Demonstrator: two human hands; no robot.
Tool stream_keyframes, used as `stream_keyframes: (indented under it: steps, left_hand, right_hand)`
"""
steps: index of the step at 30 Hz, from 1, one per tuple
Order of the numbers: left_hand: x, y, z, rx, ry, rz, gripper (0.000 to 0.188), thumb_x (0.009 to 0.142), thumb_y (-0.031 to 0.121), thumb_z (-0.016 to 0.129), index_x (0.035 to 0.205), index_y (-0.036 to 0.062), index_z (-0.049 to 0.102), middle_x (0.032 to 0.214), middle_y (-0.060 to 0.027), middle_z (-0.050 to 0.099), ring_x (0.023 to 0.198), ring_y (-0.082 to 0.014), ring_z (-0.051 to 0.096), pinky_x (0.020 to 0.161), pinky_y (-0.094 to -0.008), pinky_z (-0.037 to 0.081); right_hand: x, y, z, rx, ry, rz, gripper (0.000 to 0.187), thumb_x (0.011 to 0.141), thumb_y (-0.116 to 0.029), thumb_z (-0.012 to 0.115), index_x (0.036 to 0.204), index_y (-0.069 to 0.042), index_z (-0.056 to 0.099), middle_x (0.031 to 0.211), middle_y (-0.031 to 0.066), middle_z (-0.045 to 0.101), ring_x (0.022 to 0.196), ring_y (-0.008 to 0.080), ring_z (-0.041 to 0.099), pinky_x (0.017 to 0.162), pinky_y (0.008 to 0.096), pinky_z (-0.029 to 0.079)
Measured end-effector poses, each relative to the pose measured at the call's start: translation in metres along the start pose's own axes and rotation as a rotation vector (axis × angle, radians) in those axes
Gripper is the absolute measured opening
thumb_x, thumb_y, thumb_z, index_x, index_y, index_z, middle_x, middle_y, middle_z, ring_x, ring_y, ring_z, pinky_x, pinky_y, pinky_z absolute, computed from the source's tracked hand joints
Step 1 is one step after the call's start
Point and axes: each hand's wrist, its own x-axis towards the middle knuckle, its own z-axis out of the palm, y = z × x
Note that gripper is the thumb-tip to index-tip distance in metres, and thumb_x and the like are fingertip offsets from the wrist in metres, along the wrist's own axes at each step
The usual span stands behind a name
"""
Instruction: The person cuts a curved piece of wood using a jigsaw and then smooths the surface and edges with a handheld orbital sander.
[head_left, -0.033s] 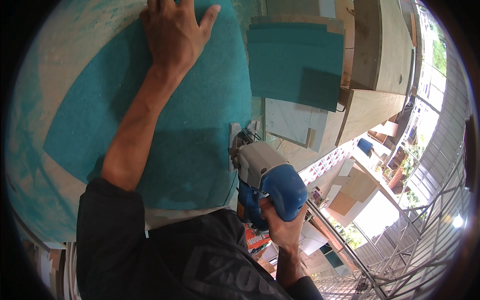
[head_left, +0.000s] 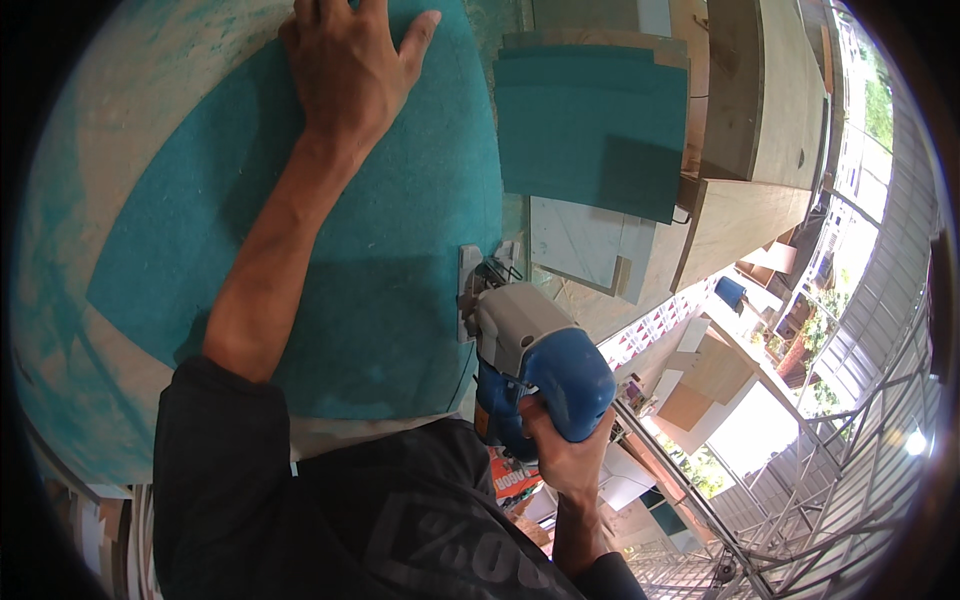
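Note:
A large teal board (head_left: 390, 210) lies under both my arms, its right edge slightly curved. My left hand (head_left: 347, 70) rests flat on its far part, thumb spread; some fingertips are cut off by the top of the picture. In my right hand (head_left: 572, 445) is the rear handle of a blue and grey jigsaw (head_left: 545, 345). The jigsaw's metal base sits on the board's right edge. A thin dark line runs from below the base toward the board's near edge. The blade is hidden from view.
The board lies on a pale, teal-stained worktop (head_left: 60, 250). Right of it is a stack of smaller teal panels (head_left: 595, 125), with white sheets (head_left: 575, 240) below. Wooden boxes (head_left: 755, 110) stand farther right. Sheet offcuts (head_left: 700, 380) lie beyond, near a metal-framed wall.

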Motion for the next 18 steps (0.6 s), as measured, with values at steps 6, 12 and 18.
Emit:
stream_keyframes:
  steps: [6, 12, 18]
  left_hand:
    - [0.001, 0.002, -0.002, 0.027, -0.020, -0.012, 0.046, 0.084, 0.029, 0.081, 0.116, 0.0005, 0.065, 0.108, -0.0165, 0.056, 0.105, -0.0344, 0.054, 0.095, -0.0482, 0.044]
    - [0.001, 0.004, -0.003, 0.029, -0.004, -0.001, 0.046, 0.083, 0.029, 0.082, 0.114, 0.0013, 0.065, 0.107, -0.0154, 0.056, 0.105, -0.0342, 0.055, 0.094, -0.0477, 0.044]
    - [0.000, 0.008, -0.004, -0.005, -0.044, -0.001, 0.047, 0.082, 0.029, 0.082, 0.115, 0.0013, 0.064, 0.106, -0.0155, 0.056, 0.105, -0.0341, 0.055, 0.094, -0.0477, 0.044]
  right_hand:
    - [0.005, -0.007, 0.000, -0.021, -0.005, -0.015, 0.013, 0.089, -0.011, 0.075, 0.093, 0.001, 0.073, 0.078, 0.0012, 0.072, 0.071, 0.0069, 0.063, 0.066, 0.0254, 0.051]
    - [0.007, -0.011, 0.002, -0.017, 0.001, -0.013, 0.013, 0.089, -0.011, 0.075, 0.093, 0.001, 0.073, 0.079, 0.0009, 0.071, 0.071, 0.0066, 0.063, 0.066, 0.0253, 0.051]
    - [0.008, -0.010, 0.001, -0.016, 0.012, -0.026, 0.012, 0.088, -0.011, 0.075, 0.092, 0.001, 0.072, 0.077, 0.0000, 0.070, 0.071, 0.0062, 0.062, 0.066, 0.0253, 0.050]
